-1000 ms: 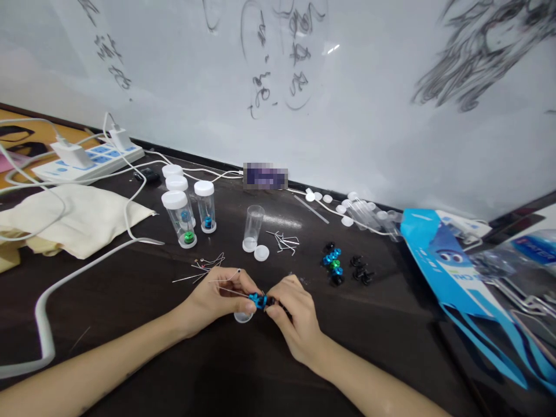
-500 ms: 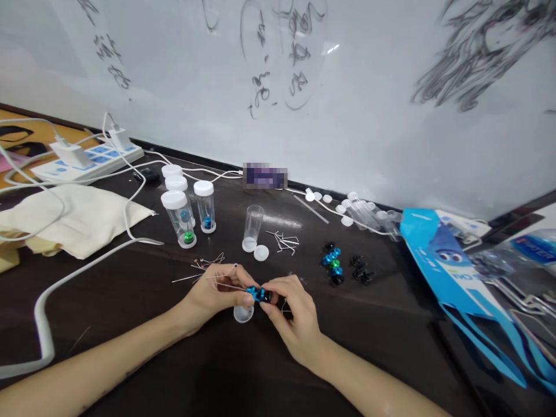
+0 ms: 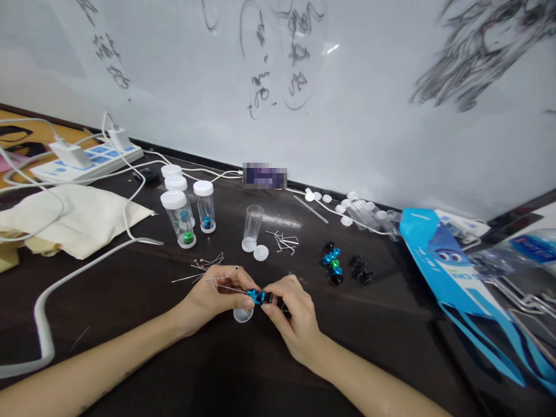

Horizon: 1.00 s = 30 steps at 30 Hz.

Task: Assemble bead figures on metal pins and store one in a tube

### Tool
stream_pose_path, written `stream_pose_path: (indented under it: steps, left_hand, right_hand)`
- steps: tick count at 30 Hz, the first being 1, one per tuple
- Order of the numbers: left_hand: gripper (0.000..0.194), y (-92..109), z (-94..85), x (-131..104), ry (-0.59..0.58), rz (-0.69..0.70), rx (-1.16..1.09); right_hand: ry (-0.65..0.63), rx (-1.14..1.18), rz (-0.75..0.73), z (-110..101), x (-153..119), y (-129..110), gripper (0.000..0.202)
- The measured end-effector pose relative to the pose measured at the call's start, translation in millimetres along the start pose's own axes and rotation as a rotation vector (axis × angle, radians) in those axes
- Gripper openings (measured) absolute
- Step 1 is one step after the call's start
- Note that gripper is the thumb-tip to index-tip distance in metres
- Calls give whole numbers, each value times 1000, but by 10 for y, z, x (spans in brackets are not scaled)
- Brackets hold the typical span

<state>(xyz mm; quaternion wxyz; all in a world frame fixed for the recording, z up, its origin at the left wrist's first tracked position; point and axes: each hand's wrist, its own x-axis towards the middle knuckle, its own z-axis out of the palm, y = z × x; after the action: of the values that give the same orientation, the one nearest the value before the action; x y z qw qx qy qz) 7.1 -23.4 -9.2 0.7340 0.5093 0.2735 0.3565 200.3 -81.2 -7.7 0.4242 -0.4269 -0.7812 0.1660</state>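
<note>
Between my two hands is a small blue-and-black fitting, its kind unclear, with a thin wire running out to the left. My left hand pinches the blue end between thumb and fingers. At the black end, the fingertips of my right hand are closed on the same fitting. Below the left fingers, partly covered, is a clear round container. Several thin wires lie just behind my left hand. Beyond the hands stands a clear tube, with a white cap beside it.
Several L-shaped metal keys lie behind my hands. To the right are blue and green fittings and black parts. Capped tubes stand at left, near a cloth and white cable. A blue package lies at right.
The fitting has turned slightly in my fingers, and its blue part shows more. Both hands have barely moved; everything else stays in place.
</note>
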Motion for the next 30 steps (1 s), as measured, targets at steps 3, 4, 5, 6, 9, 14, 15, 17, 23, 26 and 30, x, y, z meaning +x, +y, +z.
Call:
stream_pose_path:
  steps: [3, 4, 5, 6, 9, 14, 15, 17, 23, 26, 30]
  left_hand:
    - [16, 0, 0, 0, 3, 5, 7]
    - [15, 0, -1, 0, 4, 6, 7]
    - [15, 0, -1, 0, 5, 7, 5]
    - [15, 0, -2, 1, 5, 7, 3]
    - [14, -2, -1, -1, 2, 5, -2]
    - [15, -9, 1, -1, -21, -17, 0]
    - [15, -8, 0, 1, -30, -19, 1]
    - [15, -3, 0, 8, -40, -20, -4]
    - [19, 23, 15, 9, -42, -23, -35]
    - [16, 25, 21, 0, -36, -19, -18]
    - [13, 17, 22, -1, -31, -17, -2]
  right_hand:
    - [-2, -6, 3, 4, -3, 4, 18]
    - [-3, -6, 5, 6, -6, 5, 18]
    - [-4, -6, 7, 9, -9, 6, 18]
    - [-3, -6, 9, 11, -12, 7, 18]
    - [-9, -1, 14, 12, -15, 9, 18]
    - [3, 9, -4, 11, -8, 20, 10]
    - [9, 11, -9, 12, -8, 22, 9]
    - [14, 11, -12, 15, -11, 24, 8]
    - [15, 5, -16, 29, -17, 11, 5]
    - [12, 12, -18, 25, -14, 5, 5]
    - [-2, 17, 2, 18, -12, 9, 8]
